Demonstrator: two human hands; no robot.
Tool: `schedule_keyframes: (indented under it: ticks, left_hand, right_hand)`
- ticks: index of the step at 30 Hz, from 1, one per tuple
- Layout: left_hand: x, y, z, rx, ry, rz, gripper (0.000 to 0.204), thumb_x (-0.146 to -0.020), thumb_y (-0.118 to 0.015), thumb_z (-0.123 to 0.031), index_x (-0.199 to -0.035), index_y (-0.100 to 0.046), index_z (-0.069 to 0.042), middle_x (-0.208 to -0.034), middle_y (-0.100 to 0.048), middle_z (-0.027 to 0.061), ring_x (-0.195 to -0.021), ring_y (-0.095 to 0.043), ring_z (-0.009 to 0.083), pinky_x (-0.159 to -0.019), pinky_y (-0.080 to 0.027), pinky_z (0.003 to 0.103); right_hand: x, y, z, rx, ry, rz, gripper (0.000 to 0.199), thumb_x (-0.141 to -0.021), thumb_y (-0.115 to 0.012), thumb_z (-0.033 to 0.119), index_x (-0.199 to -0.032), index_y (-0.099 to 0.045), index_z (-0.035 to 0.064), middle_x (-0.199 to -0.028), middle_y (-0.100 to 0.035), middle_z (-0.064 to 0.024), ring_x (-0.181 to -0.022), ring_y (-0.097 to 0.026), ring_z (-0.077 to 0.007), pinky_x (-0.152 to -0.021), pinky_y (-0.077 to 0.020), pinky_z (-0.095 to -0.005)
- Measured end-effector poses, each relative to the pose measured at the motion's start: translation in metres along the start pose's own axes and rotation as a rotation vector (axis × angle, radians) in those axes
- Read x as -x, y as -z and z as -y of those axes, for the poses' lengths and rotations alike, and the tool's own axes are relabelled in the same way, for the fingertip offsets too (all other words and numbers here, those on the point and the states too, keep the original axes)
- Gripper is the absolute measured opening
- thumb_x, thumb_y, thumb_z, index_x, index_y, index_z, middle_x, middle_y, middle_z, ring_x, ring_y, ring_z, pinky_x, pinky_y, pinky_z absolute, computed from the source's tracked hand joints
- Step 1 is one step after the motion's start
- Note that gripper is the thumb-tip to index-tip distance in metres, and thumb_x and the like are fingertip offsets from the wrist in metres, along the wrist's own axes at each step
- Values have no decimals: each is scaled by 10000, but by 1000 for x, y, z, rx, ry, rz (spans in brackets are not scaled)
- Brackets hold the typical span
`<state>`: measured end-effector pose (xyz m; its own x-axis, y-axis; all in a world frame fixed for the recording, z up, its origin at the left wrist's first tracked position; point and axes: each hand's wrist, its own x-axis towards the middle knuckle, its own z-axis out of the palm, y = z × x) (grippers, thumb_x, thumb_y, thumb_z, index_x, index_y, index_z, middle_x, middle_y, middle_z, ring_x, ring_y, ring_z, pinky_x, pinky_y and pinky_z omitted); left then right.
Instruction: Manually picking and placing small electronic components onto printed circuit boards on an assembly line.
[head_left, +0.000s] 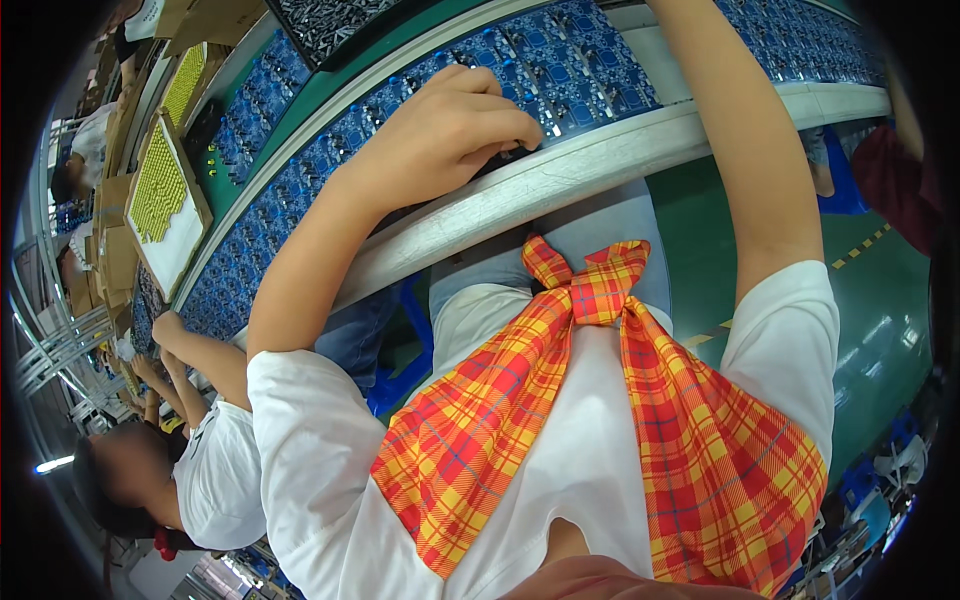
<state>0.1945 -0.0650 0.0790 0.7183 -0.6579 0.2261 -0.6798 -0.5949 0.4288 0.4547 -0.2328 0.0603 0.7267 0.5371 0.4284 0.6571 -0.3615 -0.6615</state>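
Note:
My left hand (pixel 455 122) is over the near edge of a row of blue circuit boards (pixel 590 70), its fingers curled inward. Something dark (pixel 508 157) shows under the fingertips, but what it is and whether I grip it cannot be made out. The boards carry small silver and blue components and lie along a line behind a pale metal rail (pixel 560 178). My right forearm (pixel 745 130) reaches up across the boards, and its hand lies beyond the upper edge of the picture.
A black bin (pixel 325 50) of small dark and silver parts stands beyond the line. Left of it are more blue boards (pixel 265 85) and trays of yellow parts (pixel 157 195). A co-worker in a white shirt (pixel 222 475) sits close on my left; another person (pixel 895 180) is at the right.

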Motion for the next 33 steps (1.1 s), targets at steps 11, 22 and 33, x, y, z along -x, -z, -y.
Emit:
schedule_keyframes:
  ticks: [11,22,33]
  left_hand:
    - [4,1,0,-18,-9,-34,163,-861,-708,-91,-1015,-732,-138,-853,-667,14,-893,-567,220,-864,-431,378]
    - [7,-3,-5,-90,-9,-61,336,-842,-694,-84,-1162,-689,-186,-864,-671,2,-899,-578,210,-879,-411,393]
    - [2,-1,-24,-138,41,-46,214,-874,-663,-92,-1068,-728,-153,-916,-714,23,-945,-639,226,-928,-437,395]
  right_hand:
    - [2,3,4,-33,11,33,303,-862,-685,293,-863,-705,-10,-781,-674,-162,-752,-649,-287,-710,-499,-404]
    - [4,6,10,-25,-15,21,297,-864,-683,287,-881,-708,-8,-811,-688,-161,-776,-658,-288,-726,-507,-406]
    - [9,7,1,-201,-100,-42,214,-868,-686,218,-903,-712,8,-800,-691,-99,-728,-637,-197,-680,-506,-353]
